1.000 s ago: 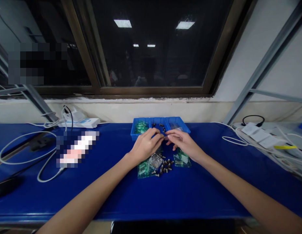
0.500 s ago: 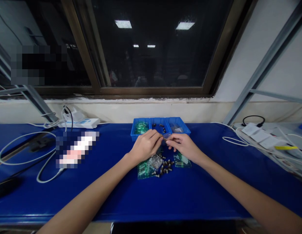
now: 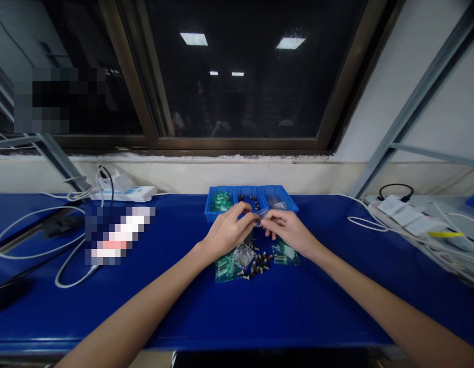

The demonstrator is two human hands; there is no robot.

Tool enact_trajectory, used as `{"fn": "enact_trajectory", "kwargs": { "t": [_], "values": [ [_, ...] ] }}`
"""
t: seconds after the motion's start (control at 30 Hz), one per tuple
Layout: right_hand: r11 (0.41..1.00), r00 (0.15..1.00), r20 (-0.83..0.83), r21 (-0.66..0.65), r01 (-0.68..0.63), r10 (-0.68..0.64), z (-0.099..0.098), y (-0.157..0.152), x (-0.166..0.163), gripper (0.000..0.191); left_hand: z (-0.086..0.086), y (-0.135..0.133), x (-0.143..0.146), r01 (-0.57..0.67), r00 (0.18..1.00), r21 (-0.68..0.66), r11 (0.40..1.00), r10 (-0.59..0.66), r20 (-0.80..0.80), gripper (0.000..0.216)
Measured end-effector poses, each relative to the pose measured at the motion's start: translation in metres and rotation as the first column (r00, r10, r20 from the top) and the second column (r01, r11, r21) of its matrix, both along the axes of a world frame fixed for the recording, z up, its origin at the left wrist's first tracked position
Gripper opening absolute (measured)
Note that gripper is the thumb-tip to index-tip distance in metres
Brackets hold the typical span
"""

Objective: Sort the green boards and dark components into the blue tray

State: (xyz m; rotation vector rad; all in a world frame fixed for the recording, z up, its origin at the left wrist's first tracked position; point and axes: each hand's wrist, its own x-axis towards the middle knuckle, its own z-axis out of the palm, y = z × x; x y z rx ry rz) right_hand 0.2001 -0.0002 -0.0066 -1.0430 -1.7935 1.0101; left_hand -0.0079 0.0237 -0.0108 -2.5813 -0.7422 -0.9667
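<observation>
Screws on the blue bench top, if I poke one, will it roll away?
Probably yes: the small screws are round and lie loose on the blue bench top, so one may roll a little. Their heads may stop it rolling far. They look metal, so likely heavy for their size.

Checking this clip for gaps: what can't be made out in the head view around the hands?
The small item between the left hand and right hand: the fingers cover most of it.
The middle compartment of the blue tray: fingertips hide its front part.
The small screws: too small to tell heads or threads.
The green packets: contents and markings too small to read.
The pixelated patch left of the hands: blur hides what lies there.
</observation>
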Motion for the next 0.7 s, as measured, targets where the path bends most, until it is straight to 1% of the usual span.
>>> {"fn": "enact_trajectory", "kwargs": {
  "t": [0.07, 0.13, 0.27, 0.4, 0.47, 0.57, 0.6, 0.7],
  "values": [
    [0.999, 0.998, -0.052, 0.019, 0.027, -0.026, 0.0008, 0.0001, 0.0003, 0.020, 0.0005, -0.0001, 0.0005, 0.013, 0.999, -0.004, 1.000, -0.013, 0.037, 0.019],
    [0.998, 0.995, -0.094, 0.043, 0.037, -0.033, 0.0020, 0.0001, 0.0009, 0.021, 0.0014, -0.0006, 0.0012, 0.026, 0.996, -0.035, 0.999, -0.023, 0.081, 0.018],
    [0.998, 0.995, -0.096, 0.061, -0.015, 0.021, 0.0027, -0.0009, 0.0004, 0.019, 0.0026, -0.0015, 0.0023, 0.061, 0.986, -0.144, 0.988, -0.038, 0.160, 0.017],
    [0.998, 0.995, -0.101, 0.065, 0.008, -0.001, -0.0022, -0.0005, -0.0029, 0.017, 0.0019, -0.0013, 0.0022, 0.086, 0.980, -0.192, 0.978, -0.048, 0.193, 0.018],
    [0.997, 0.993, -0.115, 0.068, 0.037, -0.029, -0.0047, 0.0010, -0.0035, 0.015, 0.0009, -0.0012, 0.0017, 0.081, 0.981, -0.207, 0.975, -0.041, 0.192, 0.019],
    [0.995, 0.987, -0.150, 0.080, 0.067, -0.055, -0.0053, 0.0036, -0.0020, 0.013, -0.0004, -0.0017, 0.0013, 0.059, 0.989, -0.225, 0.973, -0.027, 0.143, 0.037],
    [0.994, 0.986, -0.157, 0.080, 0.076, -0.063, -0.0046, 0.0041, -0.0011, 0.013, -0.0006, -0.0020, 0.0013, 0.045, 0.993, -0.220, 0.975, -0.020, 0.115, 0.038],
    [0.996, 0.990, -0.124, 0.062, 0.068, -0.060, -0.0019, 0.0044, 0.0011, 0.013, -0.0010, -0.0019, 0.0013, -0.001, 0.998, -0.155, 0.988, 0.010, 0.058, 0.027]
  ]
}}
